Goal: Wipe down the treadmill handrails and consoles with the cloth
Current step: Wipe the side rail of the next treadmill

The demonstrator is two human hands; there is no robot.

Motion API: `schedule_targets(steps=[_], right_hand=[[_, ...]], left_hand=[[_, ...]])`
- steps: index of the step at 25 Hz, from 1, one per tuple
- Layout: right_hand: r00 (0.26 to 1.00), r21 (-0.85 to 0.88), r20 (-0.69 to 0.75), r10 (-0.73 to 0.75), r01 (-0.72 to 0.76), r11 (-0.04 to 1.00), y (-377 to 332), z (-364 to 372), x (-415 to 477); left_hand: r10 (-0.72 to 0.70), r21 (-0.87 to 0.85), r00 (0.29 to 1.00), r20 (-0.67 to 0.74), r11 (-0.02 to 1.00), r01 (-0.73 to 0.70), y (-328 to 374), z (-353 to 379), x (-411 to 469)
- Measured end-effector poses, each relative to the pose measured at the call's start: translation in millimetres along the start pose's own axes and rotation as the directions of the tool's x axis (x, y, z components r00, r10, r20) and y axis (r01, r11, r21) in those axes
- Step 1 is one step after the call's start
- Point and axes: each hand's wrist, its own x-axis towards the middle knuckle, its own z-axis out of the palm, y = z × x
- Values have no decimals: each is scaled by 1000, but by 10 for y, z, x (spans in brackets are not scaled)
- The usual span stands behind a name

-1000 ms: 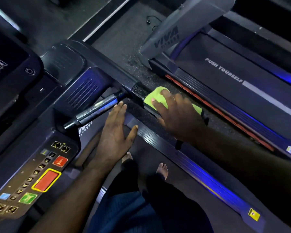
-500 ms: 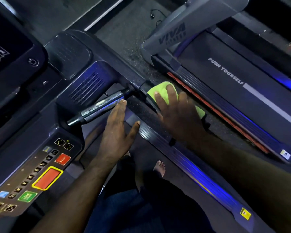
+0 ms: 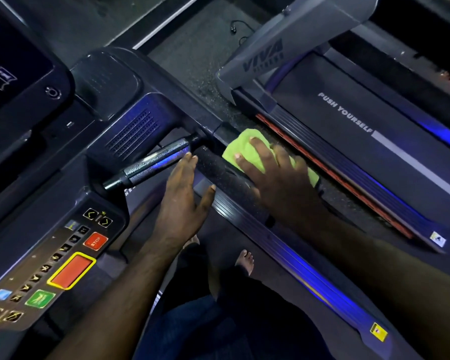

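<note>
In a dim, blue-lit gym, pressed the lime cloth [image 3: 246, 149] onto the padded handrail [image 3: 218, 175] near the console [image 3: 130, 131] with the right hand [image 3: 278, 183], fingers [image 3: 260, 152] spread flat, likely for wide contact, and rested the left hand [image 3: 182, 201], fingers [image 3: 185, 166] straight together, alongside, seemingly for balance.

The room is dim, lit mostly by blue light. A dark speckled floor [image 3: 192, 74] fills the upper middle of the frame, with a pale stripe [image 3: 153, 29] crossing it toward the upper left and a thin black cable [image 3: 238, 26] lying near the top. At the upper right stands a neighbouring treadmill [image 3: 348, 141] with a grey upright [image 3: 296, 40] marked "VIVA", a belt [image 3: 309, 110] printed "PUSH YOURSELF", and a red strip [image 3: 335, 178] along its near edge. A blue glow [image 3: 442, 133] shows at the right edge.
</note>
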Motion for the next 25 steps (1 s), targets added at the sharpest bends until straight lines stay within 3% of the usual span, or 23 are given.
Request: schedule_targets(steps=[3, 6, 11, 13, 16, 18, 20, 22, 25], right_hand=[[989, 28, 39, 145, -146, 989, -138, 49, 443], [982, 100, 70, 177, -183, 978, -322, 63, 949], [946, 300, 173, 274, -315, 901, 159, -82, 49], [924, 195, 206, 321, -361, 912, 200, -121, -273], [900, 45, 147, 411, -421, 906, -26, 2, 191], [924, 74, 97, 370, -378, 923, -228, 33, 712], [925, 180, 159, 346, -372, 911, -206, -29, 979], [909, 224, 163, 383, -413, 883, -62, -44, 745], [885, 237, 173, 433, -464, 854, 165, -153, -278]], left_hand=[[-13, 14, 998, 61, 1000, 13, -1, 0, 27], [-19, -18, 998, 67, 1000, 21, 45, -33, 135], [67, -12, 998, 4, 998, -67, 206, -28, 273], [123, 14, 992, 10, 992, -124, 226, 16, 358], [221, 58, 975, 11, 974, -221, 233, 55, 458], [301, 91, 950, -85, 952, -293, 215, -20, 568], [354, 154, 927, -127, 930, -334, 245, -81, 678], [435, 227, 900, 36, 873, -432, 309, -60, 732], [486, 360, 797, 357, 716, -598, 331, 62, 789]])
